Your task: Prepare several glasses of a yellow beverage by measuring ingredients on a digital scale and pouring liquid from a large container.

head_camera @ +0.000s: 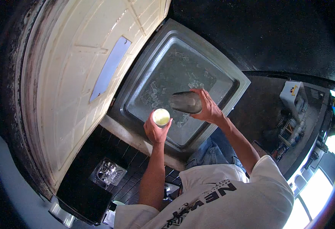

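My left hand is closed around a cup with pale yellow-green contents, seen from above. To its right, my right hand grips a metal tumbler, tilted on its side with its narrower end towards the left. The two vessels are apart. Both are over the open ice bin, a grey basin where clear ice cubes lie scattered and in small heaps. Whether the tumbler holds anything is hidden.
A raised cream lid or door with a pale strip stands at the left. On the right, a dark counter bears a white container and a wire rack. A steel sink lies at lower left.
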